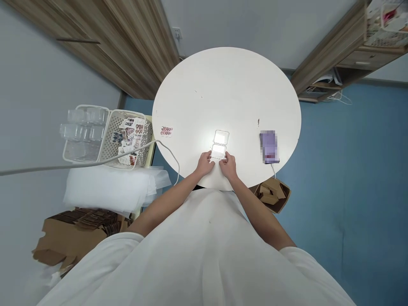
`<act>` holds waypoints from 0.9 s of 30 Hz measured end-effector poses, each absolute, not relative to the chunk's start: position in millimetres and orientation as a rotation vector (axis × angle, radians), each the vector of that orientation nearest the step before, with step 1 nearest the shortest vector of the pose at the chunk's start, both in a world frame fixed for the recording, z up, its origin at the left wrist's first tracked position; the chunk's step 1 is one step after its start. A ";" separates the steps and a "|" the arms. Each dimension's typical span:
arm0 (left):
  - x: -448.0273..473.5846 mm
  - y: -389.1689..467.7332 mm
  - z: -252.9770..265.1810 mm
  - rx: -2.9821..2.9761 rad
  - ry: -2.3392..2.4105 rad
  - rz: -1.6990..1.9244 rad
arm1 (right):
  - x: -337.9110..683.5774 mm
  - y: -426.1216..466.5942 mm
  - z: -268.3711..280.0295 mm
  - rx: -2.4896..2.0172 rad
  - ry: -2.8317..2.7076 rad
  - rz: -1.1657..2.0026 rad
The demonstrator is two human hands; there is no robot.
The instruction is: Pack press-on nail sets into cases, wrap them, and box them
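While it lies open, the clear hinged case [219,151] is steadied

On the counter [229,85], left hand [205,165] and right hand [228,166] hold its near corners, presumably against sliding. Left of the case: a press-on nail set [166,131]; right: a phone [269,146], seemingly set aside.

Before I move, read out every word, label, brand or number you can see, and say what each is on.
No text can be read.
Cards in the white basket: any print is too small.
Purple device: pixelated, unreadable.
Open clear case: no lettering visible.
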State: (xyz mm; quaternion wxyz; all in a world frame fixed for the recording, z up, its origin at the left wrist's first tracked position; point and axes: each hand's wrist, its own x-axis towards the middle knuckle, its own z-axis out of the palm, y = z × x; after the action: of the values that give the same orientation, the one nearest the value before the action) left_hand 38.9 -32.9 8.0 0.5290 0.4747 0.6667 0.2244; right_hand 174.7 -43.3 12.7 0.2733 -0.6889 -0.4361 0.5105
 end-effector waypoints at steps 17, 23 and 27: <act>23.4 -45.5 6.0 1.152 1.533 0.542 | 177.2 -58.0 12.1 -1.906 -1.154 1.325; -49.0 -42.2 17.2 1.228 1.581 0.577 | 148.1 -66.1 33.1 -1.783 -1.725 0.904; -114.8 -19.3 23.7 1.402 1.751 0.560 | 97.4 -46.7 37.8 -1.658 -1.989 1.027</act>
State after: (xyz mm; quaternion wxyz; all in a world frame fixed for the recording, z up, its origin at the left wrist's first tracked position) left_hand -114.8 -19.3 23.7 0.4028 0.5550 0.6932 0.2217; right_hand 97.4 -46.7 37.8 0.1767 -0.5858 -0.7028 0.3629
